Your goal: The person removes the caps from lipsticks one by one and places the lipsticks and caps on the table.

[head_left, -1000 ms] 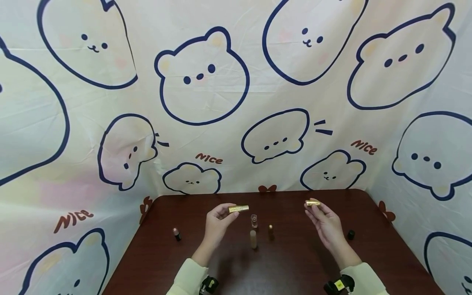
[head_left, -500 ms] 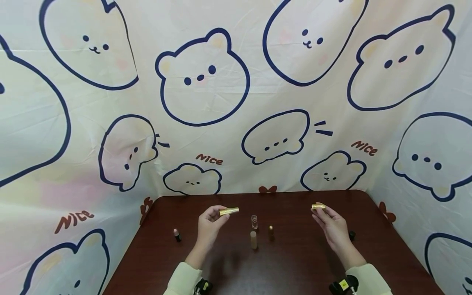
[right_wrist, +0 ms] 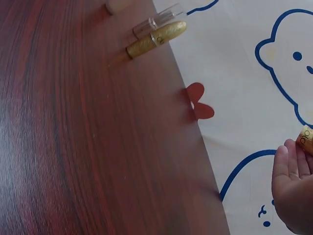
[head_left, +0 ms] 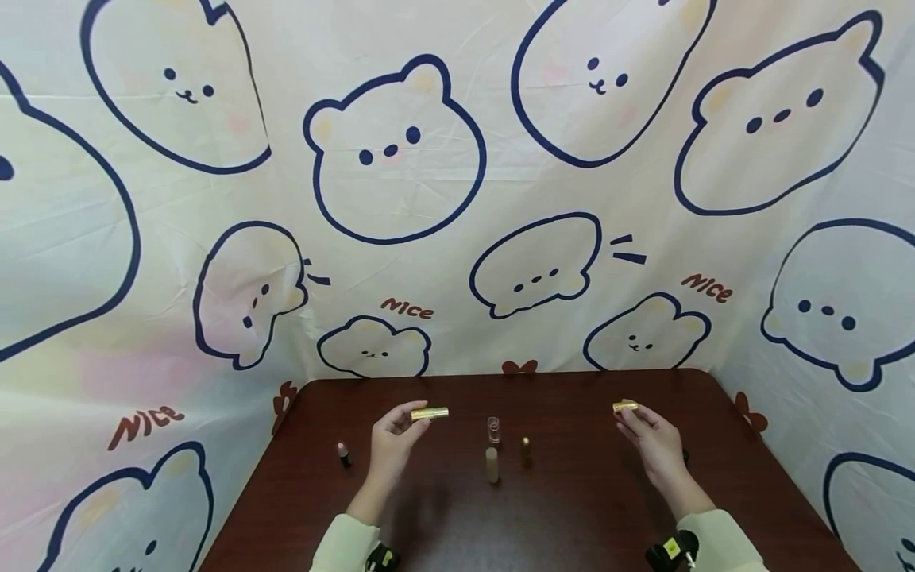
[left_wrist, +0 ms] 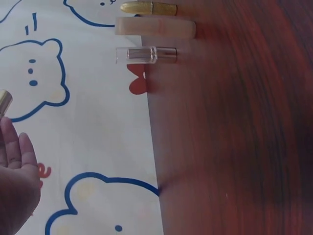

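My left hand pinches a slim gold lipstick tube between thumb and fingers, above the table's left half. In the left wrist view only the tube's end shows at the edge. Over the right half, my right hand holds a shorter gold lipstick piece, with lettering on its side in the right wrist view. Standing between the hands are a clear-capped lipstick, a beige tube and a gold bullet-shaped lipstick.
A pink lipstick in a black base stands at the table's left. Mostly hidden behind my right hand is a small black item. The dark wooden table ends at a bear-print cloth hanging behind and along both sides.
Both hands have drawn apart, the left one leftward with its gold tube, the right one rightward with the short gold piece. The right hand now covers most of the black item.
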`<state>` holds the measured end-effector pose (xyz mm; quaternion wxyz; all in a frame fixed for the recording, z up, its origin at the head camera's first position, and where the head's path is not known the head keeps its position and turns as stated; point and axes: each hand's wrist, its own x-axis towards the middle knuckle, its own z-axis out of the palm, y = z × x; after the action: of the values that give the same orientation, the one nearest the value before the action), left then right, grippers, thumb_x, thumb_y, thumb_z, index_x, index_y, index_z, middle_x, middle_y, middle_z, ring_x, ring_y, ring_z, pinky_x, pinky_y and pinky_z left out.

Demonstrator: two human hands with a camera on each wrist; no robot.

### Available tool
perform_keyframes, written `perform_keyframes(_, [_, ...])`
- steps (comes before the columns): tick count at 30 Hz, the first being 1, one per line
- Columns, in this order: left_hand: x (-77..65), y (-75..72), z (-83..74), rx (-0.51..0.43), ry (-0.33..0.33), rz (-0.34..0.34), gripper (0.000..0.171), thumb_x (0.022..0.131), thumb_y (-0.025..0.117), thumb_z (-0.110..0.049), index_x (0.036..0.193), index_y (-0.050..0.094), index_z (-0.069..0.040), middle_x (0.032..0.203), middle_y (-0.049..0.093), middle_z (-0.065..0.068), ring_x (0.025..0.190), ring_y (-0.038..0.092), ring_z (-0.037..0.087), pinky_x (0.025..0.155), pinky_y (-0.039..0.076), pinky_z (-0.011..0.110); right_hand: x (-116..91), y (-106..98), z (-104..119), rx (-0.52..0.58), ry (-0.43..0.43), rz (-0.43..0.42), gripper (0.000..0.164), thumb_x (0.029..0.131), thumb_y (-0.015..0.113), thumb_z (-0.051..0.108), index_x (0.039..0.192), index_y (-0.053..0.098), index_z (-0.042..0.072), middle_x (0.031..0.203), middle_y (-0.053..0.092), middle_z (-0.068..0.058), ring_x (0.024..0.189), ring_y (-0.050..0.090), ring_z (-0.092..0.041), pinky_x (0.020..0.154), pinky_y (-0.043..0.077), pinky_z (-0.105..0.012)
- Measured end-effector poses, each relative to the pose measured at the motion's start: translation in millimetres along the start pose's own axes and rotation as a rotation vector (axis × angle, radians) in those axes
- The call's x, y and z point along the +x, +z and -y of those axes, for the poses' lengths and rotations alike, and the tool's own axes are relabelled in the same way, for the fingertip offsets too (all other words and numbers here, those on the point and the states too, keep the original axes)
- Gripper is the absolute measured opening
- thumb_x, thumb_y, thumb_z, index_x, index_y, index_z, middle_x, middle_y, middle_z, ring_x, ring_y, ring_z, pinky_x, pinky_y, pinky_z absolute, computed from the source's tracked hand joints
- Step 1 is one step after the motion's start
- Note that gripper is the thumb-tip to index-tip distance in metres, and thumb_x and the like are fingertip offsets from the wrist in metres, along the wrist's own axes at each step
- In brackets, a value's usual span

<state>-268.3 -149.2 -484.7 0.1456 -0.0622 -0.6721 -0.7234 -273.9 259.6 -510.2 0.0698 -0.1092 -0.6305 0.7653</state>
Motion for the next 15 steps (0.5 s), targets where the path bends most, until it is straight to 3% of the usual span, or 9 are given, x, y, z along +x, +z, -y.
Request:
perform_keyframes(8, [-1.7,-11.5,-0.6,0.035,-0.038,0.024,0.023,0.082,0.071,0.009,0.105,0.067,0.013,0.102,0.067,0.017,0.084,0.063,0.012,0.07,0.054,0.023,7,-6,-9,-0.175,-0.024,-0.032,0.051,0.095,0.065,0.024,0.132,0.05,-0.007,0.102,0.063,0.009,0.093,0.065,-0.002,0.09,0.05,-0.031])
perform_keyframes(15, [-4.2,-17.1,9.6,0.035,-0.058,-0.013,0.023,0.08,0.07,0.013,0.102,0.064,0.014,0.093,0.067,0.015,0.078,0.065,0.008,0.068,0.053,0.021,13,-11,-13,-0.331,-0.057,-0.047,0.05,0.096,0.063,0.028,0.132,0.053,-0.005,0.114,0.065,-0.006,0.093,0.066,-0.004,0.091,0.049,-0.036])
